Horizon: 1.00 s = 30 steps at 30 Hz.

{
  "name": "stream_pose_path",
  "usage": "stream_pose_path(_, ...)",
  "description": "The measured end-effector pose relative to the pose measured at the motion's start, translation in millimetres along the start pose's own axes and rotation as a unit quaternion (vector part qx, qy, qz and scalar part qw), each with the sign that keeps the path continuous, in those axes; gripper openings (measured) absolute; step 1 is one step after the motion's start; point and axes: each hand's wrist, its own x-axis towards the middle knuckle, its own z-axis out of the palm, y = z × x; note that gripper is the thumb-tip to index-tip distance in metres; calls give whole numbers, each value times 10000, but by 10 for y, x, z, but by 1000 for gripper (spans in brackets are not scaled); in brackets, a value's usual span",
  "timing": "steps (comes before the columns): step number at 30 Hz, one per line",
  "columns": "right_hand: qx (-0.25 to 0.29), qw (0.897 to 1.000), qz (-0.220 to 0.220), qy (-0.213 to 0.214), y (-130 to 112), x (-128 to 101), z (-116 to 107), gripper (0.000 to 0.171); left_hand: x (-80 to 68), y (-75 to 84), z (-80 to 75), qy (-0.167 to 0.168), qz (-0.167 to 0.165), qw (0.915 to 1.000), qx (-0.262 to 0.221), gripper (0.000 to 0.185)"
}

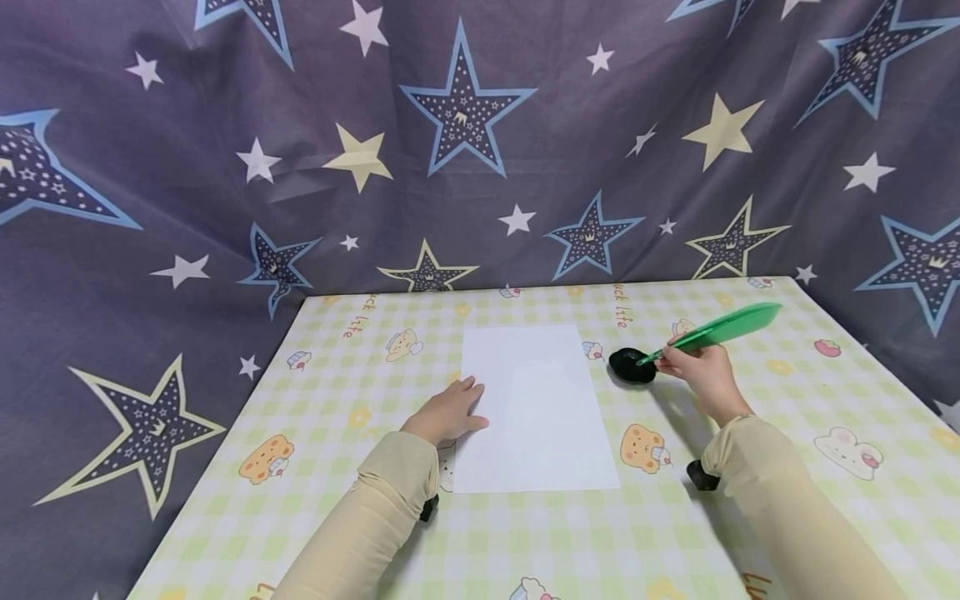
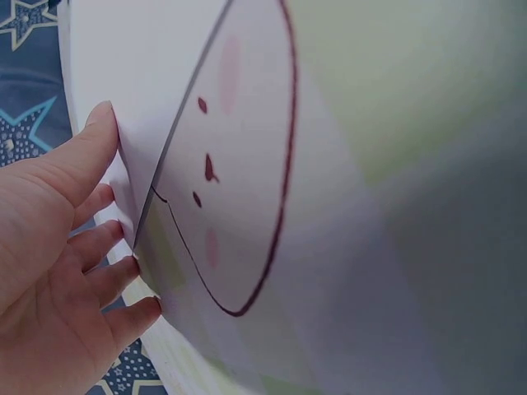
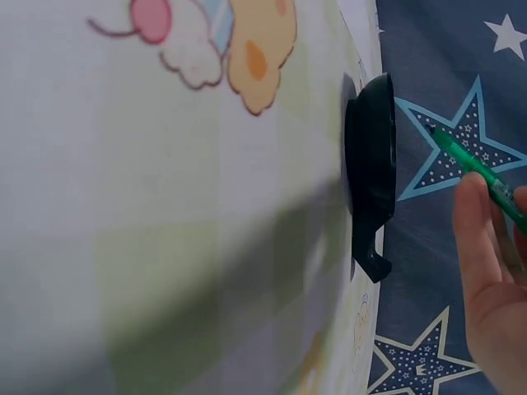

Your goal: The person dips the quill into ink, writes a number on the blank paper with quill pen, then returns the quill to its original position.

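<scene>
Your left arm is lying across the table, beige sleeve down, forearm angling in toward the middle. Your left hand is resting palm down on the left edge of the white paper, fingers straight and slightly spread, gripping nothing, just pressing the sheet flat. The paper is lying in the middle of the checked tablecloth, long side running away from you.

Your right arm is reaching forward along the right side of the paper, wrist lifted a little. Your right hand is pinching a green feather pen near its lower end, fingers curled round the shaft, feather end pointing up and to the right. The pen tip is sitting at the black ink pot, which is standing on the table just beside the paper's right edge, near its far corner. Whether the tip is actually inside the pot, you can't tell from the head view.

The left wrist view is showing your left hand close up: fingertips touching the paper's edge, all fingers extended, and a cartoon face printed on the cloth under them. The pen and pot aren't in that view.

The right wrist view is showing the ink pot side on, low and rounded with a small lip, plus the green pen shaft crossing your fingers, tip close to the pot's top. Star-print backdrop cloth is hanging behind the table.
</scene>
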Motion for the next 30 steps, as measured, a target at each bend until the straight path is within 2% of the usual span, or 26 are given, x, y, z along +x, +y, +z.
stream_pose_path(5, -1006, 9949, -58, -7, -288, -183, 187, 21, -6, 1, 2, 4, -15, 10000, -10, 64)
stream_pose_path(14, -2008, 9794, 182, 89, -291, -171, 200, 25, -11, -3, 6, -12, -18, 10000, -18, 64)
stream_pose_path(23, -2413, 9700, 255, 126, -272, -149, 215, 25, -15, -11, 4, -6, -27, 10000, -50, 64)
stream_pose_path(30, -2626, 9647, 138, 109, -248, -139, 218, 24, -7, -17, 4, -42, -14, 10000, -22, 64)
